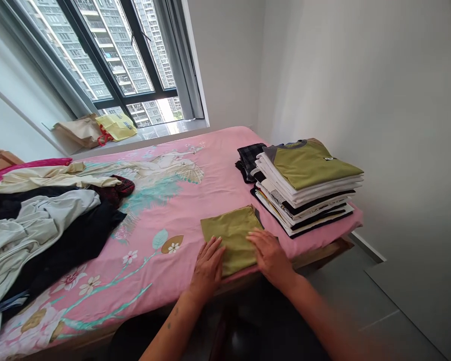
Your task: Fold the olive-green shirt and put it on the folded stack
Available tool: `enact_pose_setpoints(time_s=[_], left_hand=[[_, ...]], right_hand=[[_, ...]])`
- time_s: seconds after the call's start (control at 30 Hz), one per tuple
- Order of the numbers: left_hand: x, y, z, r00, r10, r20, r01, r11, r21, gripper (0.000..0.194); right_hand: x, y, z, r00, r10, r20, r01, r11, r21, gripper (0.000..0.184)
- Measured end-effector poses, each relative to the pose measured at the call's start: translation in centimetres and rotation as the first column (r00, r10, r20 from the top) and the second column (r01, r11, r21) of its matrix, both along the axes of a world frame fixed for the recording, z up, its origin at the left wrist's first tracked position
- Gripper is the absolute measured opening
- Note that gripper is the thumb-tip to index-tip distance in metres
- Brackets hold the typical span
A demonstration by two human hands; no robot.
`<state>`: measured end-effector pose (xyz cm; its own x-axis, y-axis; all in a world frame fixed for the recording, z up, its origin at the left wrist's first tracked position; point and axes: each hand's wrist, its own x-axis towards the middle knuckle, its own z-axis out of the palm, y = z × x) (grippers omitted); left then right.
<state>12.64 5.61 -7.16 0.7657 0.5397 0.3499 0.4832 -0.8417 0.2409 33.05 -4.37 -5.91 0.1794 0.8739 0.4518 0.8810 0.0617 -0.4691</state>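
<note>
An olive-green folded garment (233, 230) with a grey patch at its far right corner lies flat near the front edge of the bed. My left hand (209, 265) rests on its left side, fingers stretched out over the cloth. On the right side lies my right hand (268, 253), its fingers also extended and flat on the fabric. Just beyond, to the right, stands a tall stack of folded clothes (308, 200), topped by an olive-green shirt (308, 163) with a grey collar.
A loose heap of clothes (52, 225) covers the bed's left side. The pink floral bedsheet (218, 180) spreads between heap and stack. Dark folded clothes (250, 158) sit behind the stack. On the windowsill are a brown bag (80, 131) and a yellow bag (116, 126). A wall borders the right.
</note>
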Motion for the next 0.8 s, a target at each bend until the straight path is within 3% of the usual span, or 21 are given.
enact_pose_setpoints(time_s=[0.13,0.27,0.33,0.47,0.57,0.7,0.8], left_hand=[[1.4,2.1,-0.7,0.968,0.142,-0.208,-0.159,0.985,-0.07,0.05],[0.2,2.9,-2.5,0.94,0.182,-0.288,-0.229,0.963,-0.139,0.065],[0.2,3.3,-2.4,0.948,0.179,-0.263,-0.222,0.964,-0.143,0.063],[2.4,5.1,-0.8,0.975,0.13,-0.179,-0.15,0.983,-0.108,0.046],[3.9,7.0,-0.2,0.964,0.145,-0.225,-0.177,0.976,-0.13,0.048],[3.6,9.2,-1.8,0.936,0.233,-0.263,-0.292,0.932,-0.212,0.067],[2.5,9.9,-3.2,0.944,0.321,-0.077,-0.33,0.916,-0.227,0.069]], right_hand=[[-2.3,4.3,-0.7,0.998,0.052,0.026,-0.045,0.975,-0.217,0.043],[-1.7,6.3,-2.4,0.997,0.003,0.072,0.03,0.892,-0.451,0.053],[-1.4,7.0,-2.2,0.997,-0.032,0.077,0.062,0.896,-0.439,0.054],[-1.3,9.0,-1.3,0.997,-0.026,0.068,0.049,0.928,-0.37,0.053],[-0.7,10.3,-2.1,0.997,-0.027,0.076,0.056,0.912,-0.407,0.057],[1.1,10.8,-4.2,0.978,-0.182,0.104,0.21,0.855,-0.475,0.073],[1.9,10.8,-5.1,0.975,-0.194,0.112,0.224,0.845,-0.485,0.077]])
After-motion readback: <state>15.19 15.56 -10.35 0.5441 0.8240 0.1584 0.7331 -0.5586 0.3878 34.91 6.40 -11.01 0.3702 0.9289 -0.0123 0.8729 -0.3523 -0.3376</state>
